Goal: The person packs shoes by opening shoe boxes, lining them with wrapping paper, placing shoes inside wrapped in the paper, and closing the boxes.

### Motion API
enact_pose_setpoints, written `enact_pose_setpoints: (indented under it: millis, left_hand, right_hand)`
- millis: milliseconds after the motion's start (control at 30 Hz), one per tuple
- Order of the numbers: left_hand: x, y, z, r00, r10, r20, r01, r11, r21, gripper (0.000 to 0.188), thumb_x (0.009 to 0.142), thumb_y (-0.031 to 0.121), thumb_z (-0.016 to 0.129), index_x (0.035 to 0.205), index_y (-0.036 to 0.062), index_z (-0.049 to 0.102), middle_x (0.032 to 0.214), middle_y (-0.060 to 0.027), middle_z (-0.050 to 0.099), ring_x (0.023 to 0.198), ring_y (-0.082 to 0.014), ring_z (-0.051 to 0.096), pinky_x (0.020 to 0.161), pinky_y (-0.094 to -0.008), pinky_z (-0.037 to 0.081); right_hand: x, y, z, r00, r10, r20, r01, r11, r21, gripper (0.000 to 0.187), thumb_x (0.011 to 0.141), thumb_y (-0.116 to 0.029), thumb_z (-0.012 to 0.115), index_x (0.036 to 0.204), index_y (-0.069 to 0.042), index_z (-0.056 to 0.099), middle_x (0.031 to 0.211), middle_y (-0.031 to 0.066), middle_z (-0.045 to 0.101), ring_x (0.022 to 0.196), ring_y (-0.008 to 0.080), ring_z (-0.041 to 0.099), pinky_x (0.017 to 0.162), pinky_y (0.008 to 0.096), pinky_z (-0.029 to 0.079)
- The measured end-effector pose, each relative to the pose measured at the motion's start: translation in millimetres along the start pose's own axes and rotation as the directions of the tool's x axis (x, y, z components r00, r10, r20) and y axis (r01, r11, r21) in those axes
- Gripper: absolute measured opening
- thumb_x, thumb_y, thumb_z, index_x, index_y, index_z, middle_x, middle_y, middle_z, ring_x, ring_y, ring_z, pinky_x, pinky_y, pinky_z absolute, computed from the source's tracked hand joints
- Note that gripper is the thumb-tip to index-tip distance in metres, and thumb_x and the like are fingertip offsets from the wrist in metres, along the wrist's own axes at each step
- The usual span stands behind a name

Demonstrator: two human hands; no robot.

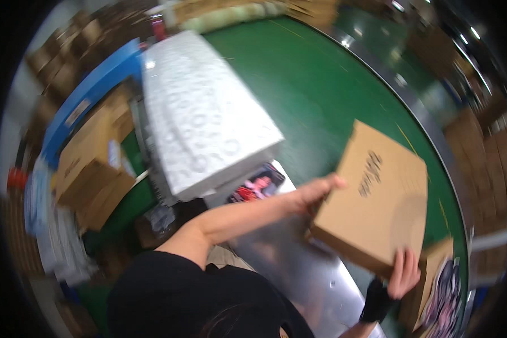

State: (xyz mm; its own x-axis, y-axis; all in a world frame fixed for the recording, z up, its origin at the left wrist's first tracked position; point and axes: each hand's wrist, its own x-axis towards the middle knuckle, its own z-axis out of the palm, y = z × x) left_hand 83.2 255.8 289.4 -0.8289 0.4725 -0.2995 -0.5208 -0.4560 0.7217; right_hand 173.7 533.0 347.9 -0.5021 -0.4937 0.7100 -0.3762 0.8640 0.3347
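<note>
Cardboard box [377, 197], flat and closed, sits at three o'clock, lifted off the steel table [298, 270]; your left hand [312, 194] and right hand [403, 273] clasp its edges, not yet set down.

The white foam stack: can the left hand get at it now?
Likely not at once: the left hand grips the flat cardboard box. Nothing blocks the way to the white foam stack, though.

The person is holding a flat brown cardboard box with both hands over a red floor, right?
Not quite: the floor is green, not red, as the head view shows. The rest holds: both the left hand and right hand grip the flat brown cardboard box.
</note>
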Motion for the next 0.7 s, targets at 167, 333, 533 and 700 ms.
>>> enact_pose_setpoints:
  millis: [167,333,533,700]
  left_hand:
    - [-74,28,1,0.991,0.13,-0.039,-0.13,0.992,0.007,0.049,0.078,0.044,0.049,0.108,0.0061,0.053,0.092,-0.0069,0.059,0.077,-0.0125,0.056,0.062,-0.0247,0.044]
    - [-138,55,-30,0.873,0.474,-0.112,-0.485,0.868,-0.108,0.039,0.084,0.035,0.044,0.101,0.0012,0.053,0.087,-0.0072,0.058,0.077,-0.0135,0.056,0.065,-0.0253,0.047]
    - [-246,93,-73,0.55,0.813,-0.192,-0.778,0.582,0.235,0.037,0.084,0.038,0.041,0.095,0.0029,0.047,0.091,-0.009,0.053,0.081,-0.0148,0.054,0.067,-0.0288,0.048]
    - [-326,108,-96,0.269,0.8,-0.536,-0.84,0.467,0.277,0.055,0.081,0.05,0.044,0.114,0.0057,0.045,0.105,-0.01,0.052,0.094,-0.0212,0.052,0.076,-0.0343,0.048]
  right_hand:
    - [-52,16,16,0.697,0.709,-0.106,-0.611,0.665,0.43,0.025,0.08,-0.013,0.052,0.099,0.002,0.058,0.09,0.0187,0.06,0.084,0.0299,0.058,0.074,0.0351,0.049]
    - [-69,24,37,0.938,0.313,0.151,-0.343,0.903,0.26,0.052,0.075,-0.004,0.053,0.125,0.0,0.039,0.126,0.0196,0.037,0.105,0.0299,0.047,0.091,0.0339,0.038]
    - [-129,0,94,0.648,0.554,0.523,-0.73,0.647,0.219,0.042,0.074,-0.005,0.055,0.114,0.002,0.047,0.122,0.0186,0.04,0.101,0.0306,0.049,0.09,0.0352,0.039]
    - [-157,-26,109,0.597,0.613,0.518,-0.784,0.582,0.215,0.037,0.074,-0.006,0.055,0.109,0.004,0.049,0.117,0.0192,0.044,0.101,0.0315,0.049,0.09,0.0357,0.039]
